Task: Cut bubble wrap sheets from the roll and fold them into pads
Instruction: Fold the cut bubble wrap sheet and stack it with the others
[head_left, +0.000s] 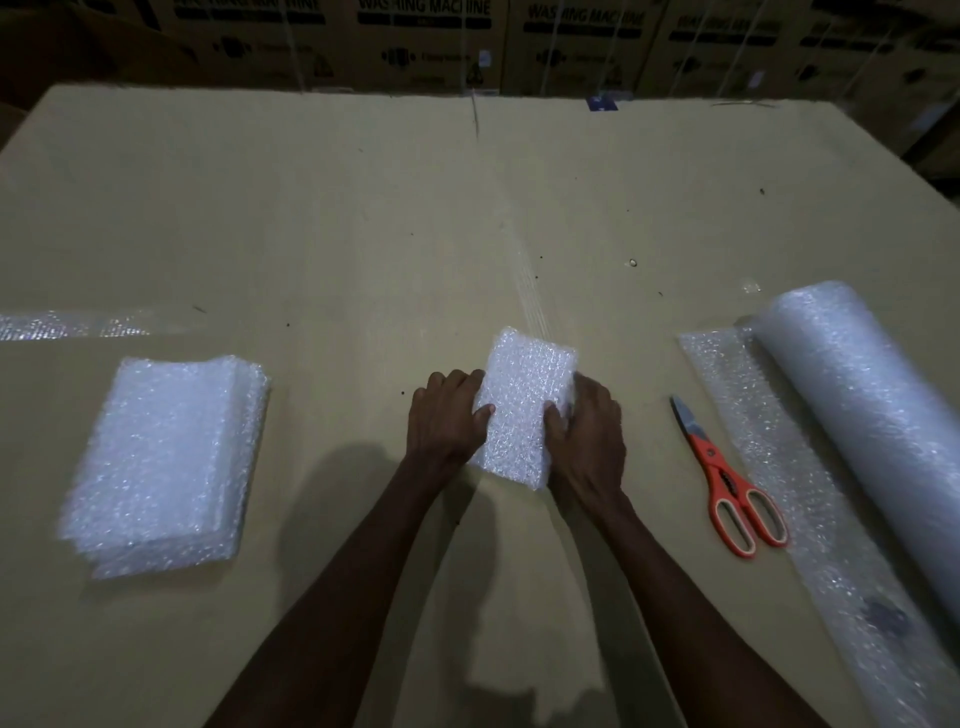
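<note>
Both hands are on the folded bubble wrap pad in the middle of the counter: left hand grips its left edge with the thumb on top, right hand does the same on the right edge. Looks like the folding step is basically finished and they're just squaring it up. Next move, I'd guess, is carrying it over to the stack of finished pads well off to the left, lined up on top. After that it's back to the roll on the right, with the orange scissors lying closed just beside its loose sheet.
</note>
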